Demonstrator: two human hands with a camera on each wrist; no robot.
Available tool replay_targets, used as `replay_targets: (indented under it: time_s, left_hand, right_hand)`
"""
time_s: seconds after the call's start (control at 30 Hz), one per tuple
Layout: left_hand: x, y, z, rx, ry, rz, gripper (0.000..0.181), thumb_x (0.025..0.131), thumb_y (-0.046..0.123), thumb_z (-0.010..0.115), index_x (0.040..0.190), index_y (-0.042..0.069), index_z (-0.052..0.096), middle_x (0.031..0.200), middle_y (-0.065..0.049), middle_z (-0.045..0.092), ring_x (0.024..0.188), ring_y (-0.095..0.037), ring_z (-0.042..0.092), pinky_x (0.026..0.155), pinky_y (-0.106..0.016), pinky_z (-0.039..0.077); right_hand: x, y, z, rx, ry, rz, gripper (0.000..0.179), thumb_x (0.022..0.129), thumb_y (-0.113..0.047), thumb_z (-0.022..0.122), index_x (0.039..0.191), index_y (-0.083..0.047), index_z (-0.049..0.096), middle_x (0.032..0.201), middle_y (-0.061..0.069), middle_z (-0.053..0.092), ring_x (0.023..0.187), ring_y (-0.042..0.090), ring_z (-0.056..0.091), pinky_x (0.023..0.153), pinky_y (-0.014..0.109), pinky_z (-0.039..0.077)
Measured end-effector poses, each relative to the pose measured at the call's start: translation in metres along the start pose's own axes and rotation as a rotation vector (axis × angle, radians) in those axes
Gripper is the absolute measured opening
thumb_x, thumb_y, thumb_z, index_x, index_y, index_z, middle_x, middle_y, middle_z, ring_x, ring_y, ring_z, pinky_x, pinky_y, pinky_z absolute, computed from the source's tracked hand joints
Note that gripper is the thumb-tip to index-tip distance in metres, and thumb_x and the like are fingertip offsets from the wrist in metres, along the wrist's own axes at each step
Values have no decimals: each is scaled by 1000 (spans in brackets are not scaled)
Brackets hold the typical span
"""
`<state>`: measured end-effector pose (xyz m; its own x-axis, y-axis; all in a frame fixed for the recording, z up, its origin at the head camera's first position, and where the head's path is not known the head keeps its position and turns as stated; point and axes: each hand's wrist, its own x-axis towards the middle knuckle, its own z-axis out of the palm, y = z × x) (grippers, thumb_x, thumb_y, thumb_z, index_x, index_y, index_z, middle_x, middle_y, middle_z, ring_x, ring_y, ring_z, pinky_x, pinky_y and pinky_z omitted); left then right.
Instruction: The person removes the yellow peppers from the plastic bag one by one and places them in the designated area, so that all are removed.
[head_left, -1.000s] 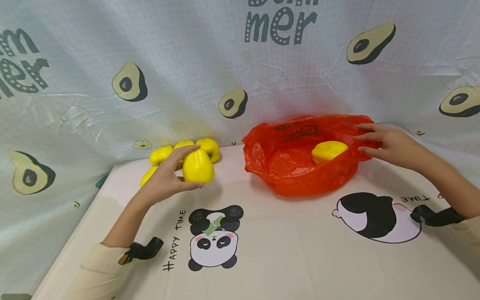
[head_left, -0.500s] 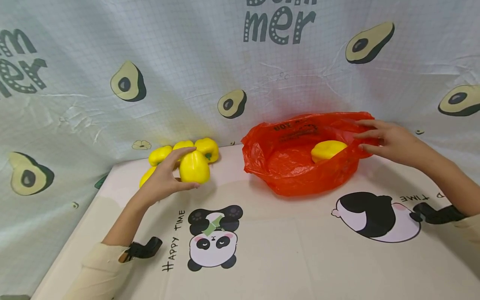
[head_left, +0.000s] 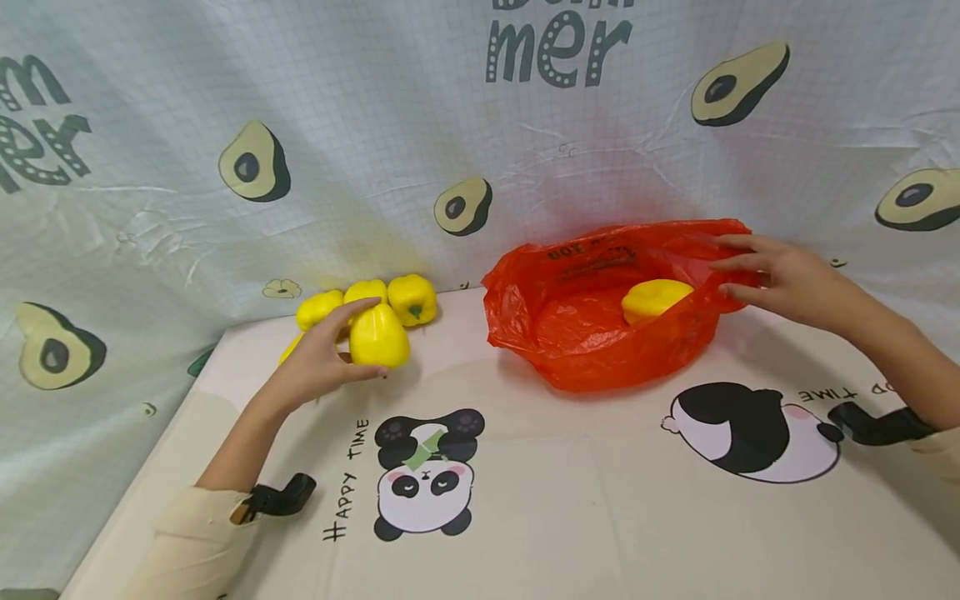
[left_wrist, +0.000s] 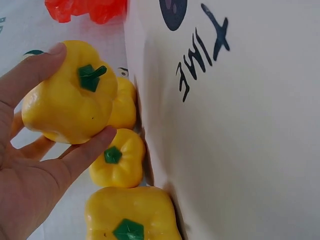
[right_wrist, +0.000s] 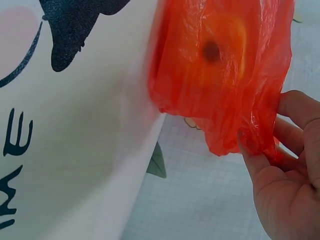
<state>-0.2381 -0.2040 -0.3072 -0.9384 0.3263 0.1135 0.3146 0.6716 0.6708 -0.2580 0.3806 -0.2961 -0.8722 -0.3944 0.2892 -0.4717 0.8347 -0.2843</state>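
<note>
My left hand [head_left: 318, 362] grips a yellow bell pepper [head_left: 379, 336] between thumb and fingers, in front of the other peppers. Its green stem [left_wrist: 91, 76] faces the left wrist camera. Across the table, my right hand [head_left: 787, 279] holds the right edge of a red plastic bag [head_left: 600, 362], thumb on one side and fingers on the other. The bag's mouth gapes, and another yellow bell pepper [head_left: 656, 300] lies inside near the right. In the right wrist view, that pepper shows dimly through the bag [right_wrist: 200, 85].
Several yellow bell peppers [head_left: 412, 300] sit at the back left of the table, one mostly hidden behind my left hand. A pale cloth [head_left: 570, 517] with panda prints covers the table. Behind it hangs a white curtain [head_left: 360, 150] printed with avocados.
My left hand has shifted slightly left with the pepper, nearer the group. The bag's back right rim has risen a little, with my right hand staying at its edge.
</note>
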Motion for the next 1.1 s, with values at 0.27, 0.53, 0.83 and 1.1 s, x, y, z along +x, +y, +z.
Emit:
replay_targets:
  time_s: [0.27, 0.53, 0.83, 1.1]
  left_hand:
    - [0, -4, -1, 74, 38, 33, 93, 77, 14, 90, 154, 8, 39, 153, -17, 39, 123, -38, 48, 100, -57, 47]
    - [-2, -3, -1, 25, 10, 38, 92, 78, 13, 90, 154, 5, 39, 154, -18, 40, 133, -40, 46, 104, -56, 48]
    - [-3, -3, -2, 49, -7, 20, 93, 78, 16, 90, 155, 6, 38, 155, -19, 38, 133, -44, 46, 107, -58, 45]
    - [-3, -2, -3, 52, -24, 17, 94, 78, 18, 90, 155, 6, 37, 157, -19, 38, 131, -47, 49, 104, -58, 47]
  right_hand:
    - [0, -2, -3, 3, -7, 11, 39, 87, -4, 77, 124, 6, 68, 143, 26, 50, 117, 48, 54, 80, 58, 58]
    - [1, -1, -6, -28, -40, 1, 40, 87, -8, 78, 125, 2, 69, 139, 25, 56, 114, 44, 57, 74, 41, 61]
    - [5, 8, -16, 20, -182, 32, 46, 89, -15, 79, 132, -4, 66, 133, 24, 61, 120, 44, 55, 84, 52, 59]
    - [9, 15, -24, 75, -257, 75, 45, 88, -10, 79, 132, -5, 66, 121, 15, 68, 107, 31, 59, 71, 18, 53]
